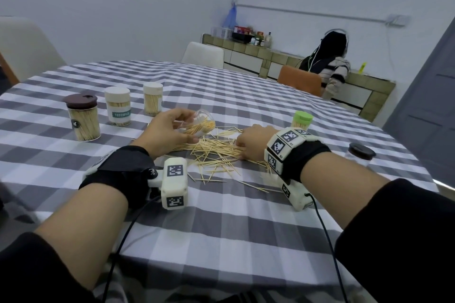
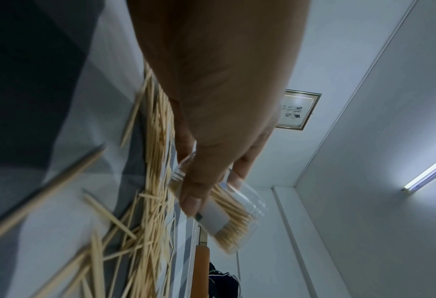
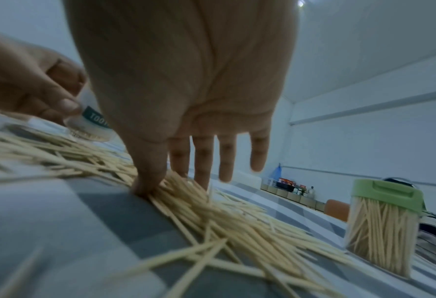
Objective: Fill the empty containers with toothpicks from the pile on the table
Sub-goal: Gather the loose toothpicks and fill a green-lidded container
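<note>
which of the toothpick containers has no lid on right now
The clear container tilted in the left hand above the pile. The brown-lidded jar, two white-capped jars and green-lidded jar stand closed.

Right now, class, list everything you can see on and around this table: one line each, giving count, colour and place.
toothpick pile: one, pale wood, table centre
clear container: one, part-filled, tilted in left hand
brown-lidded jar: one, full, left
white-lidded jars: two, full, left rear
green-lidded jar: one, full, beyond right hand
dark-lidded jar: one, clear, far right
tablecloth: one, grey-white check
chairs: white and orange, behind the table
seated person: one, striped top, background
left hand: grips container
right hand: fingers on pile
</note>
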